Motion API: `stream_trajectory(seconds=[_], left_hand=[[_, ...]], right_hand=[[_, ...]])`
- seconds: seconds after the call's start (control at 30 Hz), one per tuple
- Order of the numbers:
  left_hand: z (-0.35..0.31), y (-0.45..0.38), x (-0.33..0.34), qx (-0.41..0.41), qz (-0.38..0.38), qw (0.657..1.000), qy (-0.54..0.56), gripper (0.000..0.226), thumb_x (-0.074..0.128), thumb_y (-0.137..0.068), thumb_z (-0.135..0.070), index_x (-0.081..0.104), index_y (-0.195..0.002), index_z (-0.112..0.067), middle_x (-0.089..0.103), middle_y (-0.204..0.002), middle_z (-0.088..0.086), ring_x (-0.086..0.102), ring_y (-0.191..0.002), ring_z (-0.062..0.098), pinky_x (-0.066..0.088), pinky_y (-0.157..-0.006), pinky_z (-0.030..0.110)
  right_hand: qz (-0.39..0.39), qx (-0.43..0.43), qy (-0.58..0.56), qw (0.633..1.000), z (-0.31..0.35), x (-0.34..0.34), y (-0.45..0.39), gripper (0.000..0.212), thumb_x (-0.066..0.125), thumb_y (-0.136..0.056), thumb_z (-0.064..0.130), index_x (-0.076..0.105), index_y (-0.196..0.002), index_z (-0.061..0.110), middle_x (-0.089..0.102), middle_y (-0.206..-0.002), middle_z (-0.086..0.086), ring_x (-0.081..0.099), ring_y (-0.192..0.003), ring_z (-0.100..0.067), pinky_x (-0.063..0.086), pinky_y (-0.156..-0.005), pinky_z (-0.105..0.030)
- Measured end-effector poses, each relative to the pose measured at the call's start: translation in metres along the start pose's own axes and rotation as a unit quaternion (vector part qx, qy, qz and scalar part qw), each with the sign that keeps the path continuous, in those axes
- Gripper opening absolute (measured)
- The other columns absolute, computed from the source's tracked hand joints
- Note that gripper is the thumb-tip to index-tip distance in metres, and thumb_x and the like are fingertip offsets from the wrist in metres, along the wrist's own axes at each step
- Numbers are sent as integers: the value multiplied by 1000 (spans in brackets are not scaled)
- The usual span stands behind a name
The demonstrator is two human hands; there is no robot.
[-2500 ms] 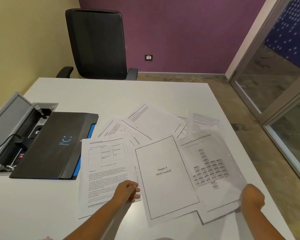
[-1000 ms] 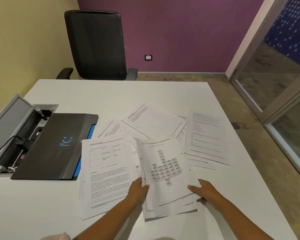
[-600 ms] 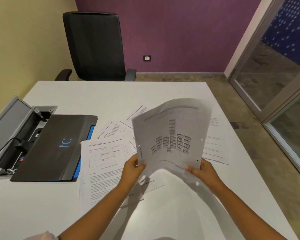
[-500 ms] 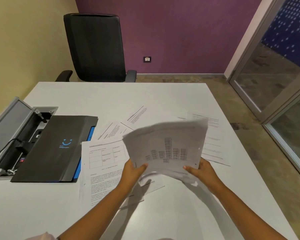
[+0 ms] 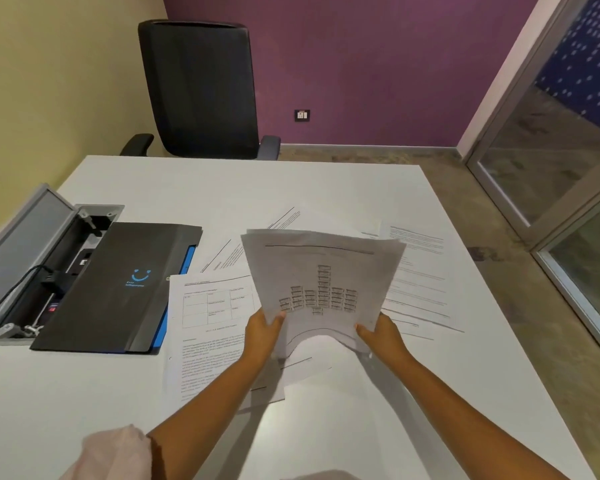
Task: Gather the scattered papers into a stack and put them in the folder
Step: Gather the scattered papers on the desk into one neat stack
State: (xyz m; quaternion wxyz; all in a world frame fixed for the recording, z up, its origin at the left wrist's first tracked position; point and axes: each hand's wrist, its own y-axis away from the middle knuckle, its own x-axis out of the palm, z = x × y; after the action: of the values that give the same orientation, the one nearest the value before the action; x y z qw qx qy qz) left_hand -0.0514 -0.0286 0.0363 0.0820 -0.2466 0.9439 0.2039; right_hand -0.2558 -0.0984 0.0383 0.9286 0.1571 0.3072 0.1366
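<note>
I hold a small stack of papers (image 5: 321,282) off the white table (image 5: 194,188), tilted up towards me; its top sheet shows a diagram of small boxes. My left hand (image 5: 262,336) grips the stack's lower left corner and my right hand (image 5: 381,336) its lower right corner. Loose printed sheets lie on the table: one with a table of cells (image 5: 208,327) left of my hands, others behind the stack (image 5: 284,220) and to its right (image 5: 420,271). The dark folder (image 5: 115,285), closed, with a blue smile logo, lies at the left.
An open cable box (image 5: 25,258) with a raised grey lid and plugs sits in the table at the far left, next to the folder. A black office chair (image 5: 201,88) stands beyond the far edge. Glass door panels (image 5: 551,140) are on the right.
Both hands gathered the diagram sheet onto the chapter page, then lifted that stack off the table; since half a second ago it has tilted more upright.
</note>
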Motion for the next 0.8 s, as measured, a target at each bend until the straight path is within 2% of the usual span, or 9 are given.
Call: stream_trajectory(seconds=[0.13,0.2,0.33,0.43,0.57,0.67,0.73,0.8], left_hand=[[2,-11,-23,-3,-49,998,26,36,55,-91,-15,52,-124,-3,60,-122,20,57,-98,26,49,-83,36],[4,-13,-40,-1,-78,997,15,38,55,-91,-18,50,-126,-5,59,-123,19,57,-103,31,48,-87,42],[8,-14,-73,-7,-138,990,-41,35,54,-91,-18,49,-122,-3,58,-125,18,55,-111,37,46,-92,47],[21,-12,-96,-41,-161,984,-71,36,55,-90,-15,48,-123,-3,56,-126,20,54,-111,38,46,-92,49],[56,-2,-121,-104,-196,968,-121,57,64,-83,-8,39,-134,-5,43,-135,24,48,-118,41,40,-98,51],[81,4,-134,-177,-185,959,-121,67,67,-82,-15,31,-138,-3,42,-138,26,44,-123,44,36,-102,54],[89,5,-138,-225,-158,961,-33,66,65,-84,-18,30,-138,-3,43,-138,24,47,-119,42,41,-98,50],[91,8,-141,-251,-108,962,19,53,61,-87,-22,38,-131,-4,52,-128,23,56,-101,36,48,-85,45]], right_hand=[[5,-64,-17,998,23,17,-3,47,57,-89,8,45,-134,12,59,-125,-5,55,-111,-16,41,-87,-22],[32,-67,-10,997,32,34,-4,48,56,-90,10,42,-135,12,58,-128,-5,55,-114,-19,39,-87,-20],[97,-39,8,995,50,79,-6,49,54,-90,12,39,-137,11,54,-134,-10,53,-120,-25,39,-93,-23],[137,8,32,990,53,107,-5,51,54,-89,17,37,-137,11,54,-134,-9,52,-121,-25,38,-91,-21],[168,64,72,981,34,129,1,46,51,-89,16,38,-132,10,53,-133,-8,53,-118,-24,36,-83,-19],[160,93,43,982,22,132,4,46,49,-88,11,41,-133,11,56,-128,-7,54,-105,-18,39,-68,-10],[162,94,47,981,20,132,3,44,49,-88,13,45,-132,11,56,-129,-6,55,-109,-19,40,-75,-11],[171,88,59,980,21,133,1,39,49,-87,15,51,-125,10,60,-125,-7,57,-112,-22,41,-82,-20]])
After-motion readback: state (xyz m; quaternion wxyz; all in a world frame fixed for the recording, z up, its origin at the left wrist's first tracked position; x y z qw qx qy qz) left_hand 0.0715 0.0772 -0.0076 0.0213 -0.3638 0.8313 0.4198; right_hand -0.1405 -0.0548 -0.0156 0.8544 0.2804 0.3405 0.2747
